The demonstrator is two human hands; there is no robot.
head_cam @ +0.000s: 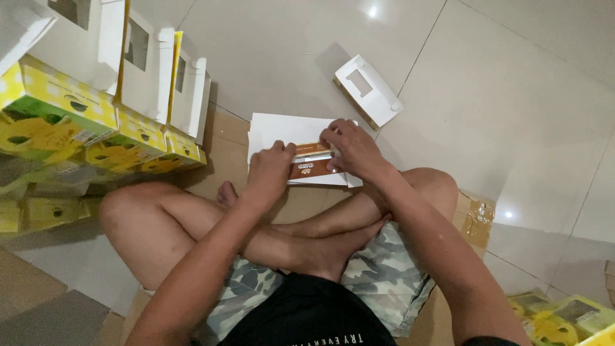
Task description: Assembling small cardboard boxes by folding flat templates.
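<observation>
A pale tiled floor (307, 57) carries a row of folded white and yellow boxes (96, 122) at the left. One white windowed box (368, 90) lies alone, just beyond flat white sheets (282, 131). On these sheets lies a brown flattened carton (311, 163); the left hand (269, 172) and right hand (352, 150) press on it, fingers curled at its edges.

I sit cross-legged on a sheet of cardboard (221, 150) on the floor (512, 96). Before my shins lies a stack of flat cartons (282, 128), and on it rest my left hand (270, 172) and my right hand (351, 150), a carton blank (312, 168) between them. Beyond it to the right lies a folded box (368, 90); to my left stand rows of boxes (128, 77).
</observation>
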